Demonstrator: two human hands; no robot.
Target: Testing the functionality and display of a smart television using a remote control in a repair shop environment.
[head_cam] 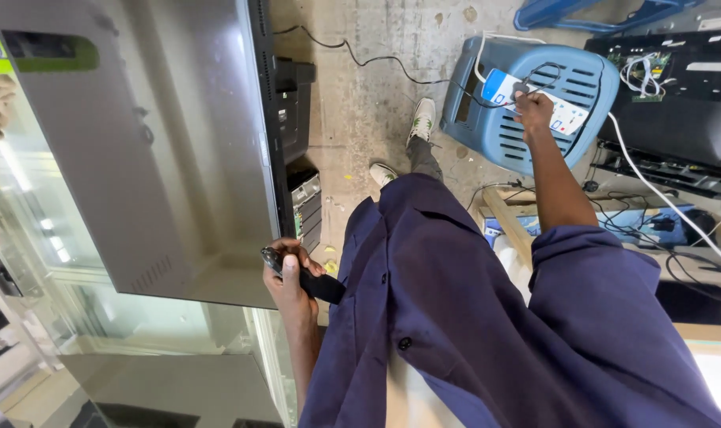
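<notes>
My left hand [291, 276] is closed around a black remote-like handset [313, 281], held close to the lower edge of a large flat screen [139, 150] that stands on its side. My right hand [532, 107] reaches far out to a white and blue power strip [565, 115] lying on a blue slatted plastic stool [527, 135]. Its fingers pinch a dark plug [521, 89] with a thin black cable at the strip. I wear a dark blue work coat [487, 317].
Behind the screen's edge is its black back with ports [297, 143]. An opened black panel with a circuit board [654, 79] and white cables lies at the right. A wooden frame [511, 226], loose wires [654, 230] and the concrete floor [368, 103] are also in view.
</notes>
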